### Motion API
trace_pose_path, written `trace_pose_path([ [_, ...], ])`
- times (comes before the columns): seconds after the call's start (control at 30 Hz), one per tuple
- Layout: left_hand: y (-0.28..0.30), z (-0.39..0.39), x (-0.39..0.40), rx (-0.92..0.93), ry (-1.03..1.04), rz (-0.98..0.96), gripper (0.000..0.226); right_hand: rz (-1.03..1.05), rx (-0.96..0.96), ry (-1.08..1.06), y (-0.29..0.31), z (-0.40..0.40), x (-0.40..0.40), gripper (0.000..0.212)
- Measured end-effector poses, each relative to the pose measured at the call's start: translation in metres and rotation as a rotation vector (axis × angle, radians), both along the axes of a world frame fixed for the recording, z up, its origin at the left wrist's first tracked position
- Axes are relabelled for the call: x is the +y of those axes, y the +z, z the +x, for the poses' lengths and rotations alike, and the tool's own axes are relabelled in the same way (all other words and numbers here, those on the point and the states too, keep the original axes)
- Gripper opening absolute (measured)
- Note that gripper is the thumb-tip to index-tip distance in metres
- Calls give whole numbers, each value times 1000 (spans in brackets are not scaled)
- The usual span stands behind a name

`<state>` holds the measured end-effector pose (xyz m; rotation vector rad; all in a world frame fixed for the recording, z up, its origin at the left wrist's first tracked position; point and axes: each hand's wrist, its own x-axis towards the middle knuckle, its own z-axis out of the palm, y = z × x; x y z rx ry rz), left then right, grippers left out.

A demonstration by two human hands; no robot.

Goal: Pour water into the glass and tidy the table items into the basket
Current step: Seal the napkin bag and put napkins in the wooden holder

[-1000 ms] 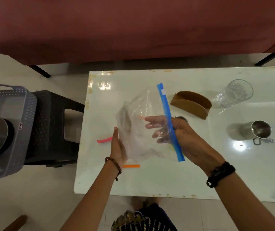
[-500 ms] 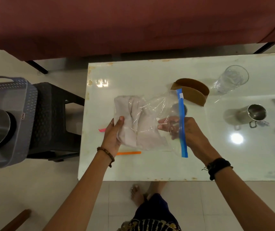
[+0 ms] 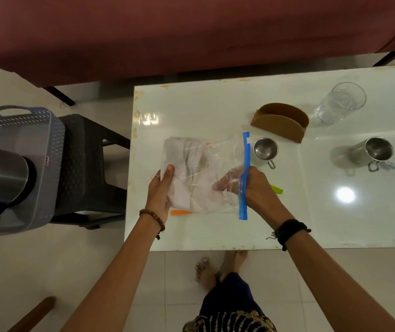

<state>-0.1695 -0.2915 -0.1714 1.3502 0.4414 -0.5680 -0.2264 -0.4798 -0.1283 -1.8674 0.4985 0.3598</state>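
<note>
Both hands on zip bag near table's left edge

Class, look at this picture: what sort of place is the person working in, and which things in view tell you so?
Most likely a home living room. A low white table stands on a tiled floor before a maroon sofa, and household things sit on the table: a drinking glass, steel cups and a brown napkin holder.

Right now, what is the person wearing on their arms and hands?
Both forearms are bare, no sleeves. The left hand has a ring on one finger and a brown beaded bracelet at the wrist. The right hand has a black cord band with loose ends at the wrist.
</note>
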Motion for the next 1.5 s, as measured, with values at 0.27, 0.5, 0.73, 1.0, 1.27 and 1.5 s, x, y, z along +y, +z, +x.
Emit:
trace_pose_path([
  [0.27, -1, 4, 9, -55, -53, 39, 25, -191, 98, 108, 3, 3, 10, 26],
  [0.5, -4, -8, 18, -19, -6, 87, 27, 8, 156, -7, 12, -3, 10, 28],
  [0.73, -7, 1, 23, -20, 49, 182, 33, -147, -92, -59, 23, -8, 5, 18],
  [1.0, -13, 29, 44, 19, 43, 362, 41, -42, -166, -363, 20, -15, -16, 11],
  [1.27, -29, 40, 47, 30, -14, 590, 45, 61, -188, -518, 16, -21, -35, 11],
  [1.5, -39, 32, 33, 76, -173, 723, 41, 330, -237, -516, 23, -27, -36, 37],
])
